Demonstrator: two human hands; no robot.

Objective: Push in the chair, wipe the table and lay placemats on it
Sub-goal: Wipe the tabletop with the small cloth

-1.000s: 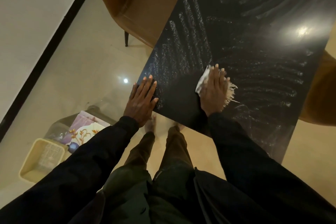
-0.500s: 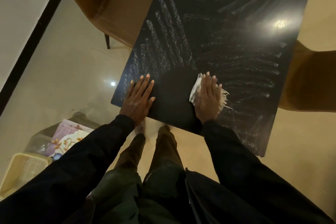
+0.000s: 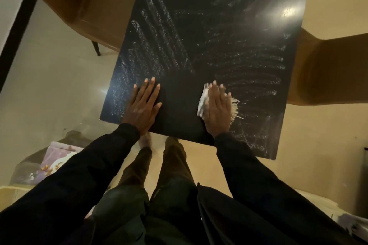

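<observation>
Fingers (image 3: 148, 90) of the left hand (image 3: 143, 105) lie flat and slightly spread on the black tabletop (image 3: 229, 42), palm down near its near edge, holding nothing. The right hand (image 3: 218, 108) is also palm down, its fingers together and extended, pressing a white cloth (image 3: 203, 101) against the tabletop; the cloth's frayed fringe pokes out on the hand's right side. Both arms wear dark sleeves and reach forward from the body, roughly parallel. Pale wipe streaks cover much of the tabletop. Two brown chairs show: one (image 3: 83, 0) at the upper left against the table's side, one (image 3: 328, 69) at the right edge. Floral placemats (image 3: 57, 163) lie on the floor at lower left.
</observation>
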